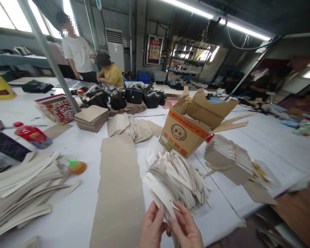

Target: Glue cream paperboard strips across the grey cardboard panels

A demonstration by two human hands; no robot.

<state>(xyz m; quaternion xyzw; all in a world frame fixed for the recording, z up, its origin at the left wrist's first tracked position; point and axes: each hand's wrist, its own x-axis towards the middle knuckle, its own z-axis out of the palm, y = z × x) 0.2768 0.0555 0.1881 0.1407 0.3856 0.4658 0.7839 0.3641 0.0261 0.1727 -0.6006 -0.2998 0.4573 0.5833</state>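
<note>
Pale curved strips [160,191] are held between my two hands at the bottom centre. My left hand [153,224] pinches them from the left, and my right hand [184,224] grips them from the right; their lower ends run down between the palms. Just beyond my fingers lies a fanned pile of similar strips [183,175]. Left of my hands, overlapping grey-beige boards [119,186] form a long row toward me. Another heap of strips [28,186] covers the table's left side.
An open cardboard box [183,131] stands behind the pile. Stacked boards [227,155] lie at right. A glue bottle [77,167], a red bottle [32,135] and a card stack [91,118] are at left. Black bags [134,95] stand farther back, with people beyond.
</note>
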